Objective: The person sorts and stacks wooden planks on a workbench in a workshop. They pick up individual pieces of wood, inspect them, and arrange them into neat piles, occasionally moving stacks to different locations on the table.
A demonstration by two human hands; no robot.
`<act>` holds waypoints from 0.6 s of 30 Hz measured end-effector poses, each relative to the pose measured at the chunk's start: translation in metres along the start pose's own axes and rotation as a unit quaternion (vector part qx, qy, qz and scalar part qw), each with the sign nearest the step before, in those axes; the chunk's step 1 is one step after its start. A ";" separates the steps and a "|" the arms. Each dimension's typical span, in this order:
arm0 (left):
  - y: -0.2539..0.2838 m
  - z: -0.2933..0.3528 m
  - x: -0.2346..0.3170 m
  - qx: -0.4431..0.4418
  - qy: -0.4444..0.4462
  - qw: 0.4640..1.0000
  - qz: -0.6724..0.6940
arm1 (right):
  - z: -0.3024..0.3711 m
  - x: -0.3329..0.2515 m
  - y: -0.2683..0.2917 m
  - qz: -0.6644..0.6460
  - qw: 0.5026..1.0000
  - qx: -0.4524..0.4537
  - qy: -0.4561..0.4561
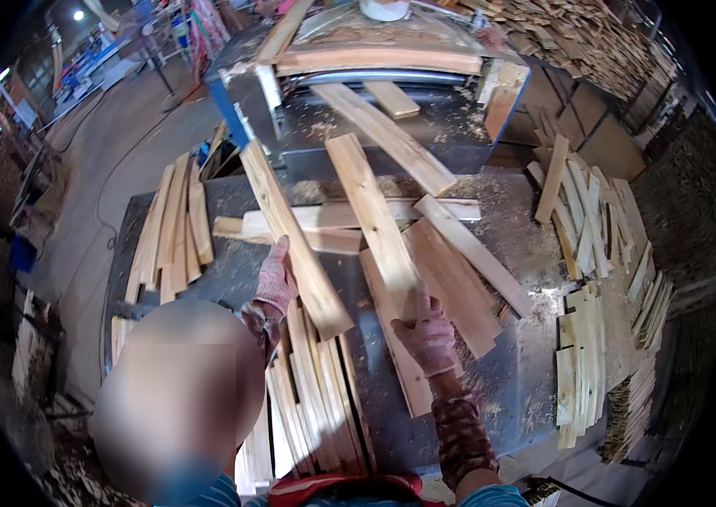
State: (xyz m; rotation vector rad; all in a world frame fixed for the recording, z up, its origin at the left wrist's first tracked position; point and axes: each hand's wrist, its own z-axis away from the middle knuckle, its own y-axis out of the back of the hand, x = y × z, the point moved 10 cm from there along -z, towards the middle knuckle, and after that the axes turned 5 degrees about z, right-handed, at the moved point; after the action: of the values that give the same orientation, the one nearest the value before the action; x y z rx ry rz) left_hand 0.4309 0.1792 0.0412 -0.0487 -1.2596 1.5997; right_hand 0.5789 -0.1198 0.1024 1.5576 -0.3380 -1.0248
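Both my hands wear pale pinkish work gloves. My left hand [276,275] grips the left edge of a long wooden plank [293,241], its fingertips along the board's side. This plank slants from the machine's left corner down toward me. My right hand [428,336] is closed at the near end of a second plank [368,203], its index finger laid along the board. Its thumb is spread to the left. Under these two, more boards lie crosswise and slanted, among them a wide brownish board [451,283] and a narrow one [476,258].
A machine with a metal roller [375,78] stands ahead, boards lying at its opening. Sawdust covers parts of the dark table [510,363]. Stacked planks [174,224] lie at left, more [579,363] at right, others [316,414] near my body. A blurred patch hides the lower left.
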 end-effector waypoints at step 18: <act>0.084 0.252 -0.020 -0.301 0.091 0.891 0.327 | 0.330 0.064 -0.213 0.045 0.924 -0.333 0.180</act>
State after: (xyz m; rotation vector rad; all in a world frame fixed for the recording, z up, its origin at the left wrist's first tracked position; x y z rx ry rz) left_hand 0.2369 0.0014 0.0817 -1.0895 -1.6430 1.6196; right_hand 0.2980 -0.3215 -0.0954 1.0580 0.1870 -0.6579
